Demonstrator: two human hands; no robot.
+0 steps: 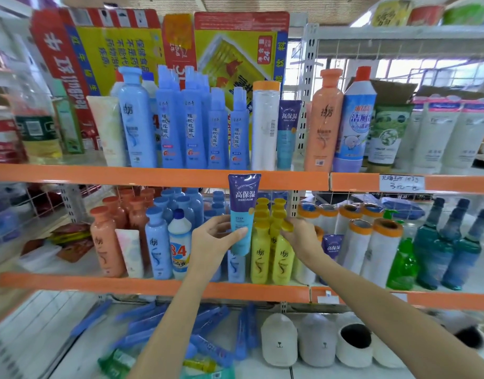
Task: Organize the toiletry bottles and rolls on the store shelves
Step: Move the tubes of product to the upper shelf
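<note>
My left hand (213, 239) grips a purple-and-blue tube (242, 209), held upright in front of the middle shelf with its crimped end up at the orange shelf edge. My right hand (301, 236) reaches among the yellow bottles (282, 258) and its fingers touch a yellow cap (287, 224). A matching tube (287, 132) stands on the upper shelf beside a white roll (265, 124). Another matching tube (332, 246) stands on the middle shelf behind my right wrist. White rolls with orange ends (380, 250) stand to the right.
Blue bottles (191, 124) and an orange bottle (324, 121) line the upper shelf (126, 175). Orange and blue bottles and a bleach bottle (179, 247) fill the middle shelf left; teal bottles (454, 242) stand far right. Slippers (317, 340) and blue packets lie below.
</note>
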